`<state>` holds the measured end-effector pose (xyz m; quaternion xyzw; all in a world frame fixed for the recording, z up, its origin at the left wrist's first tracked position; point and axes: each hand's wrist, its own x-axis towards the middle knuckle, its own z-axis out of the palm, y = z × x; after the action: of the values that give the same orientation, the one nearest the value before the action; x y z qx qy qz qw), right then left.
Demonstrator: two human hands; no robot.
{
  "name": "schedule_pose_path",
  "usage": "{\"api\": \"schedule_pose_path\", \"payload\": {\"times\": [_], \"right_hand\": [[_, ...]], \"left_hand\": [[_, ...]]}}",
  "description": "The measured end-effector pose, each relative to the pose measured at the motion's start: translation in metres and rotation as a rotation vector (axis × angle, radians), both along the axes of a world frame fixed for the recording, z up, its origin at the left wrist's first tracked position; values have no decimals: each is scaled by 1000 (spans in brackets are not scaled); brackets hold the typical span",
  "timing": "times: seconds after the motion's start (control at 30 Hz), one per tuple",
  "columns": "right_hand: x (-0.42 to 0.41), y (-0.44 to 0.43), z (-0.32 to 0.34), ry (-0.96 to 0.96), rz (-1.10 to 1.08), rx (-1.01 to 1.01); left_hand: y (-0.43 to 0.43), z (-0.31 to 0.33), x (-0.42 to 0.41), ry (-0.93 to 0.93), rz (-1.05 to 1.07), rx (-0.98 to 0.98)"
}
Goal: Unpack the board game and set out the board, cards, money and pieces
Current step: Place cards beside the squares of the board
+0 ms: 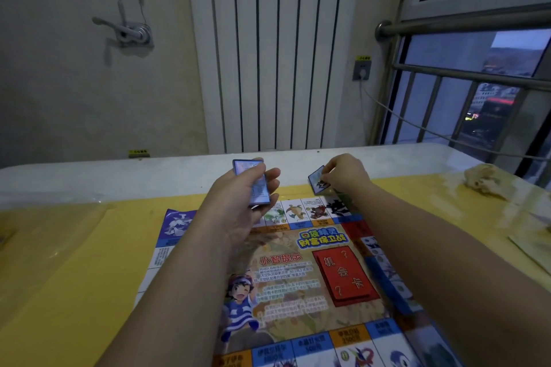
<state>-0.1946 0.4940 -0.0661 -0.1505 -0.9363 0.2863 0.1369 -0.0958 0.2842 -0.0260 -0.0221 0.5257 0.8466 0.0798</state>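
Note:
The colourful game board [286, 280] lies flat on the yellow table [77, 262]. A stack of red cards [343, 275] sits on the board's right centre. My left hand [238, 205] grips a small deck of blue cards [253, 182], held above the board's far edge. My right hand [346, 173] pinches a single blue card [318, 180] and holds it low just beyond the board's far right corner. A blue card with a white creature [177, 225] lies at the board's far left corner.
A crumpled pale object [486, 180] lies at the table's far right. A sheet's corner [533, 250] shows at the right edge. A white radiator [268, 48], a wall socket with a cable [361, 70] and a barred window [477, 83] stand behind the table.

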Motion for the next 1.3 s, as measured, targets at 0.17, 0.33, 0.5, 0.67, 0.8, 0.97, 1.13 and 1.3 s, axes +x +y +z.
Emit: {"api": "schedule_pose_path", "payload": {"times": [0.17, 0.33, 0.5, 0.67, 0.8, 0.97, 1.13, 1.3], "right_hand": [[1, 1, -3, -81, 16, 108], [8, 6, -7, -80, 52, 234], [14, 3, 2, -104, 194, 298], [29, -10, -5, -501, 461, 598], [32, -5, -9, -571, 439, 637], [39, 0, -5, -545, 438, 607], [41, 6, -4, -536, 457, 661], [45, 7, -1, -511, 479, 684]], "left_hand": [[0, 0, 1, -9, -1, 0], [0, 0, 2, 2, -5, 1], [0, 1, 2, 2, -10, 7], [1, 1, 3, 3, -16, -11], [1, 1, 3, -11, -11, -5], [0, 0, 2, -17, -12, 16], [0, 0, 0, -91, -23, 85], [-6, 2, 1, -190, -68, 241]]}}
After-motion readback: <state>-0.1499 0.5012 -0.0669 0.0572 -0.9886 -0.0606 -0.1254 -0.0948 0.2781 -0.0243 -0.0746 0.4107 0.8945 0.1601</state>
